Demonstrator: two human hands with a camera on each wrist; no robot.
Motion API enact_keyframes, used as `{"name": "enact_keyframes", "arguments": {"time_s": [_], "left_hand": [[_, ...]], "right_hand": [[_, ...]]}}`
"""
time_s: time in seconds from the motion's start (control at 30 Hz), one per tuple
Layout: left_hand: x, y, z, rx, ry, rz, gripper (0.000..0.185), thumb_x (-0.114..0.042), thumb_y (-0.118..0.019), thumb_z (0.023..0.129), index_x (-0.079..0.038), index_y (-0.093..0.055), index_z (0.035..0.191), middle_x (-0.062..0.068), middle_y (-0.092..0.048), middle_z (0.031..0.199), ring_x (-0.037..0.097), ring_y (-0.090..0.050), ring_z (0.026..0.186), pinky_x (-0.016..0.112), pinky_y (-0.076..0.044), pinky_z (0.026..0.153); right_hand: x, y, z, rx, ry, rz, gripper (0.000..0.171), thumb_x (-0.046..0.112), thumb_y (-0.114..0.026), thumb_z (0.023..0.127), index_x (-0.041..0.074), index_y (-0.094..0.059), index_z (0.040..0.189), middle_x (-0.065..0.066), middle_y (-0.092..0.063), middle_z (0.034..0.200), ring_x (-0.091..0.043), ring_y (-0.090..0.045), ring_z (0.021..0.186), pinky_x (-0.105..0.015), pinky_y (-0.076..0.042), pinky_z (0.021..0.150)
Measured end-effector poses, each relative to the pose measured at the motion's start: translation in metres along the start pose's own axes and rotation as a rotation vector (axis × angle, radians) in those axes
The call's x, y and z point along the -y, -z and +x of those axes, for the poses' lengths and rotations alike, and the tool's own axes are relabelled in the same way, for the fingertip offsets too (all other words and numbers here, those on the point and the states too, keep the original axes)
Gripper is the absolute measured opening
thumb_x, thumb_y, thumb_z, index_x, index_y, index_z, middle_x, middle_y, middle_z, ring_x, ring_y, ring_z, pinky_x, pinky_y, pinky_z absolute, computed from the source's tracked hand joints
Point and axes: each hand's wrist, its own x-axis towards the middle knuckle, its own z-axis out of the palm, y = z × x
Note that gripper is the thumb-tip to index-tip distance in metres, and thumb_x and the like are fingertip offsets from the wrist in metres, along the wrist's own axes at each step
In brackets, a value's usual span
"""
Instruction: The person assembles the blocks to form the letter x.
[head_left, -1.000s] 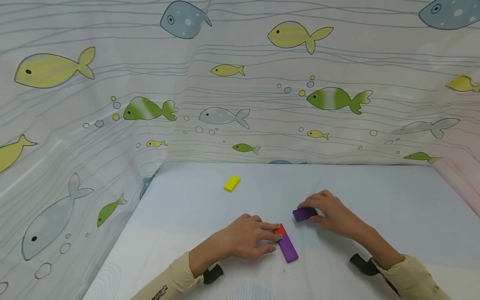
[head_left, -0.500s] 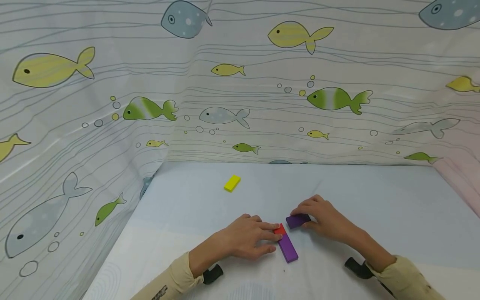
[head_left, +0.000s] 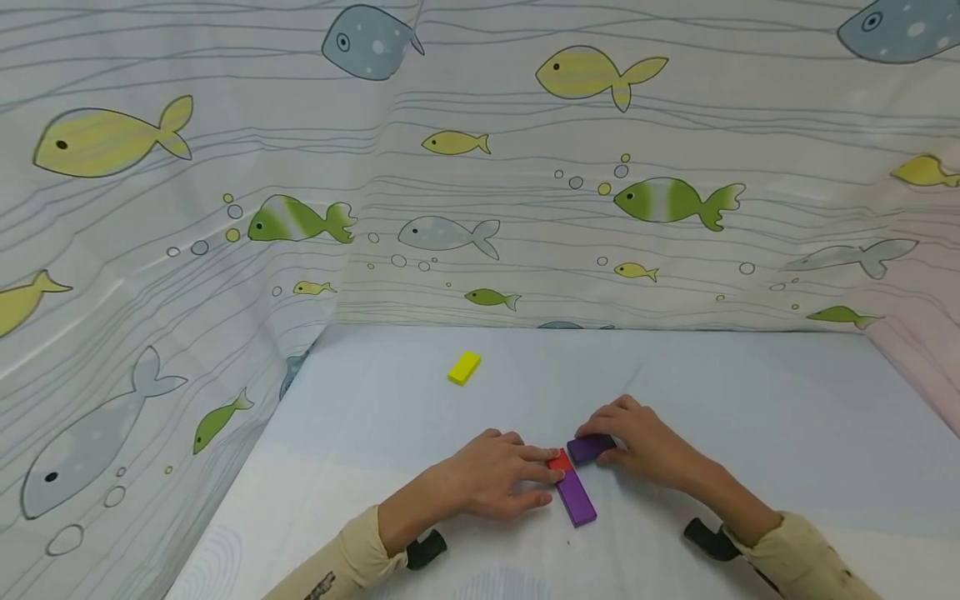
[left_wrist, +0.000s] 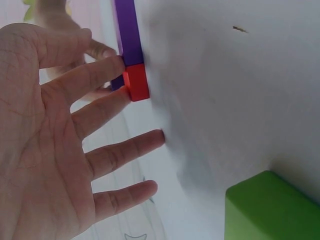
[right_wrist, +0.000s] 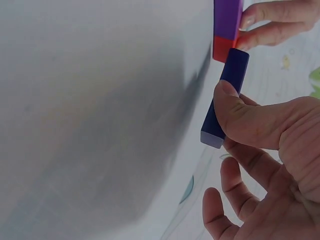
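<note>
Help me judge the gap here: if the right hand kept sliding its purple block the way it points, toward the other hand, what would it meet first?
Most likely the red block: the small purple block held by the right hand points its end at it, almost touching. The left hand lies just beyond.

A pale blue bench (head_left: 750, 417) is seen, bordered behind and at the left by a fish-printed curtain (head_left: 225, 167). On it lie a yellow block (head_left: 464, 367) near the back, a long purple block (head_left: 577, 497) joined end to end with a red block (head_left: 558, 459), and a second purple block (head_left: 589, 448) just beside the red one.
</note>
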Motion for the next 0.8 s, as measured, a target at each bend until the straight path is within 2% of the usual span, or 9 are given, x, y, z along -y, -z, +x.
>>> {"name": "enact_keyframes", "arguments": {"time_s": [0.8], "left_hand": [[-0.0006, -0.0004, 0.0015, 0.012, 0.011, -0.004, 0.044, -0.051, -0.041, 0.101, -0.038, -0.055, 0.141, -0.014, -0.045, 0.148, 0.016, -0.056, 0.116, 0.041, -0.045, 0.094]], "right_hand": [[0.0055, -0.0067, 0.0004, -0.021, 0.014, -0.043, 0.039, 0.008, -0.084, 0.076, 0.02, -0.074, 0.111, 0.006, -0.068, 0.109, -0.022, -0.051, 0.105, -0.047, -0.044, 0.081]]}}
